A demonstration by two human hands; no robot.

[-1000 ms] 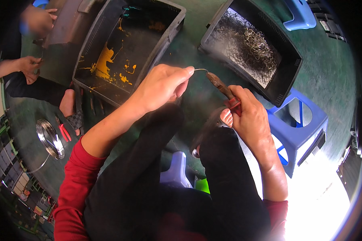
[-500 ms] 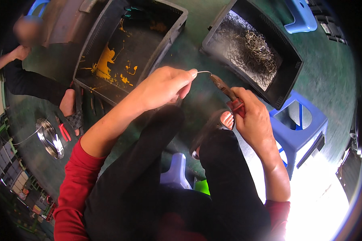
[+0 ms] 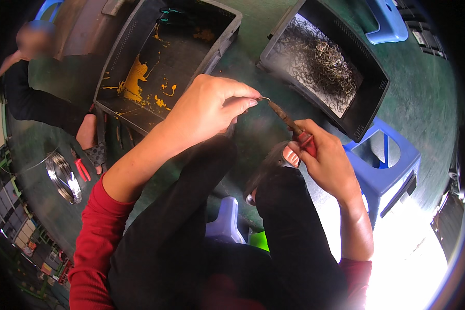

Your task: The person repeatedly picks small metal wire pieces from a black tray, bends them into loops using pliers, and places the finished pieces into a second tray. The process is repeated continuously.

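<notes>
Two bare hands met at a short wire [image 3: 265, 98]. The left hand [image 3: 207, 107] pinched one end of it between thumb and forefinger, so that only a small curved length stood out past the fingertips [image 3: 252, 103], toward the right. The other end of this arc reached the tip of the pliers [image 3: 280, 112]; whether their jaws gripped it was too small to tell. The right hand [image 3: 328, 159] was closed around the red handles of the pliers, its fingers wrapped about them and well apart from the wire, with the rusty nose slanting up and left to it. Beyond the hands stood two black bins. The left bin [image 3: 178, 64], streaked with yellow, lay partly behind the left forearm; the right bin [image 3: 368, 64] held a tangled heap of bent wires [image 3: 333, 62] on a pale bottom. Below the right bin was a blue stool [image 3: 411, 155], near the right hand. On the green floor [image 3: 423, 88], well to the left, lay a wire coil [image 3: 63, 178], with red-handled pliers just beside it, near another person's foot [image 3: 87, 132].
</notes>
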